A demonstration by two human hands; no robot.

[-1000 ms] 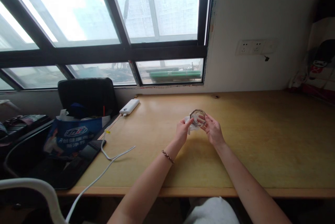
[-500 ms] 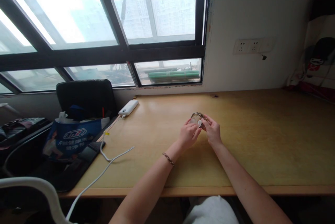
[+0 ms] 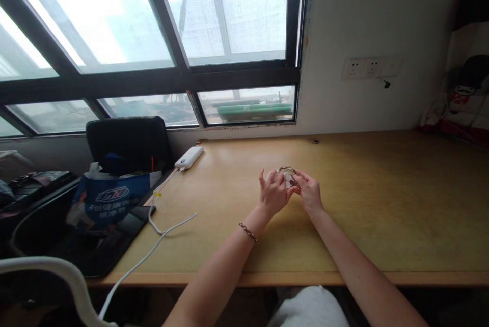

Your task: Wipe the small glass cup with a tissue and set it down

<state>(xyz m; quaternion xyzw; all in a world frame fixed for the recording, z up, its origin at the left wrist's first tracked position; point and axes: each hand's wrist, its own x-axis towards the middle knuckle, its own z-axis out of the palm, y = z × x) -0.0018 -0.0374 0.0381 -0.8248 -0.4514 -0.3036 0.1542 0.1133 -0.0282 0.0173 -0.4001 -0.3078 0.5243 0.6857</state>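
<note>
Head view, left to right: blue bag [image 3: 110,199] and white cable [image 3: 160,227] lie at the counter's [image 3: 382,215] left end; at mid-counter the left hand [image 3: 273,195], fingers partly spread, presses a white wipe [image 3: 287,178] into the small glass dish [image 3: 289,171], which the right hand [image 3: 308,193] pinches closed at its rim. Wiping likely goes best with the dish held steady just above the counter and turned little by little; bare surface lies open to the right, well clear of the near edge
</note>
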